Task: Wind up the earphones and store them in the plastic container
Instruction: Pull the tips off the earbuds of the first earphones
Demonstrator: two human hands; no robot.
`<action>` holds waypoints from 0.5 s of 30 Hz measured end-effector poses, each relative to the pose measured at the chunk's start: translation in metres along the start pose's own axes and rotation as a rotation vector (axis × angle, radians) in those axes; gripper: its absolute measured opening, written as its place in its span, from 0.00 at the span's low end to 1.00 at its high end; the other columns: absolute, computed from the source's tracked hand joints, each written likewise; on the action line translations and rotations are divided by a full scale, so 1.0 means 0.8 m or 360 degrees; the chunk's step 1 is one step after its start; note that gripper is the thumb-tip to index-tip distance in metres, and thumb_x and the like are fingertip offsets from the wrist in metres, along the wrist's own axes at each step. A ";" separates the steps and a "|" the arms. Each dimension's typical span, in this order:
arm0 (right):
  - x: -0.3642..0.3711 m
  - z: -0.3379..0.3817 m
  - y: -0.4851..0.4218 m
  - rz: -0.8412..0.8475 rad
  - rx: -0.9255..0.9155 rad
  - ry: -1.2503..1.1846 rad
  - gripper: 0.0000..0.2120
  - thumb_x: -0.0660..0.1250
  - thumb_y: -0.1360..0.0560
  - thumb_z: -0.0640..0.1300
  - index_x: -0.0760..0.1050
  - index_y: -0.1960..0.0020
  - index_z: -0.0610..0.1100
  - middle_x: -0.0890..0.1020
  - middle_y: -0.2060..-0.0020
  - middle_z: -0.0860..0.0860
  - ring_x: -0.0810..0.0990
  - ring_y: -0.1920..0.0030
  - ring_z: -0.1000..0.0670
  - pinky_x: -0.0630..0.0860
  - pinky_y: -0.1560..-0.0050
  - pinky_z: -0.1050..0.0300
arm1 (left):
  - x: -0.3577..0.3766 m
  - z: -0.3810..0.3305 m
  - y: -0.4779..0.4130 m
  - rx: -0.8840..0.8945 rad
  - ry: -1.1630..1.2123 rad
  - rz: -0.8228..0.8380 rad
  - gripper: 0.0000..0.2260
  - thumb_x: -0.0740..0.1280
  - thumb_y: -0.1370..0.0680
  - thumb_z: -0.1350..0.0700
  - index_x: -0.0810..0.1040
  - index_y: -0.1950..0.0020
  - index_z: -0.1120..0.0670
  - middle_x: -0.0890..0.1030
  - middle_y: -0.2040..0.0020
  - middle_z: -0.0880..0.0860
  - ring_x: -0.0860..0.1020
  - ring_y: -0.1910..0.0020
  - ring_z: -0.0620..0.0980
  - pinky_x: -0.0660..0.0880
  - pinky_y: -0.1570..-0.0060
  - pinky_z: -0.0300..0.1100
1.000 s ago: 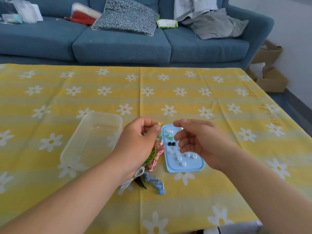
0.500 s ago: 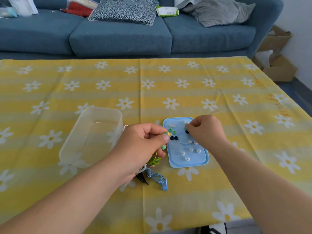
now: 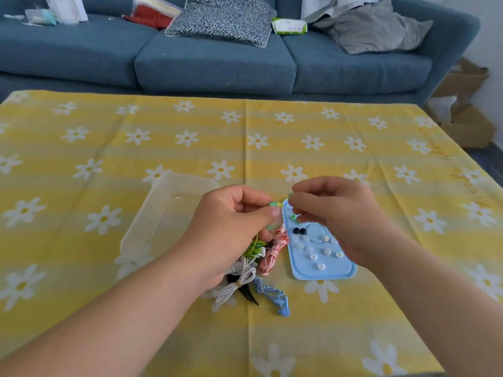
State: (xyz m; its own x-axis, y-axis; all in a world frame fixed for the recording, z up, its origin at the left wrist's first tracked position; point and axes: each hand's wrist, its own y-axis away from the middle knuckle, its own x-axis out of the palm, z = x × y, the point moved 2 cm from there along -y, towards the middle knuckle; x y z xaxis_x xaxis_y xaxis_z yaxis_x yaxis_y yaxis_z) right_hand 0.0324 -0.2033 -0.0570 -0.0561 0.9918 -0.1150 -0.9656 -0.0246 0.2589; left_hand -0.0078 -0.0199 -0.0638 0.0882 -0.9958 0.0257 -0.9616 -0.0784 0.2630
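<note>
My left hand [image 3: 231, 229] pinches a green earbud [image 3: 272, 204] of the green earphones [image 3: 255, 247], whose wound cable hangs below my palm. My right hand [image 3: 334, 213] is raised beside it over the blue lid [image 3: 326, 270], pinching a small green ear tip [image 3: 290, 195] close to the earbud. The clear plastic container [image 3: 163, 219] stands empty left of my left hand. Wound red-white [image 3: 272, 248], white [image 3: 236, 284], black [image 3: 249, 295] and blue [image 3: 272, 292] earphones lie on the table between the container and the lid.
Several white ear tips, two black ones [image 3: 299, 231] and a green one [image 3: 293, 217] lie on the blue lid. The table has a yellow daisy cloth [image 3: 272, 131]. A blue sofa [image 3: 212, 58] with cushions stands behind; cardboard boxes [image 3: 462, 115] sit at the right.
My right hand has lifted off the blue lid with a green ear tip and come up to the green earbud held in my left hand.
</note>
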 end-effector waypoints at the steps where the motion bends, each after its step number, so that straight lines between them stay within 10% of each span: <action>1: 0.009 0.002 0.007 0.0141 0.0068 -0.0224 0.08 0.77 0.30 0.32 0.83 0.52 0.38 0.85 0.63 0.42 0.84 0.63 0.47 0.82 0.58 0.58 | -0.004 -0.002 0.001 0.0014 0.0029 -0.0016 0.07 0.77 0.27 0.63 0.84 0.52 0.56 0.85 0.60 0.60 0.82 0.68 0.51 0.81 0.62 0.43; 15: 0.035 0.010 0.018 0.0450 0.0270 -0.0865 0.05 0.70 0.30 0.35 0.84 0.56 0.38 0.85 0.61 0.41 0.84 0.65 0.49 0.84 0.61 0.58 | -0.013 -0.013 0.002 0.0192 0.0101 -0.0012 0.04 0.73 0.23 0.64 0.83 0.50 0.57 0.84 0.62 0.55 0.80 0.69 0.49 0.82 0.51 0.54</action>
State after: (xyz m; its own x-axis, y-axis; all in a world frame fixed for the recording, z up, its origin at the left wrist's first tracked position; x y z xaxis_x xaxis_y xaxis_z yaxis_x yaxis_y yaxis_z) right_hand 0.0187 -0.1745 -0.0488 -0.1230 0.8731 0.4718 -0.8762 -0.3187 0.3614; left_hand -0.0076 -0.0091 -0.0534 0.1082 -0.9904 0.0863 -0.9848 -0.0949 0.1453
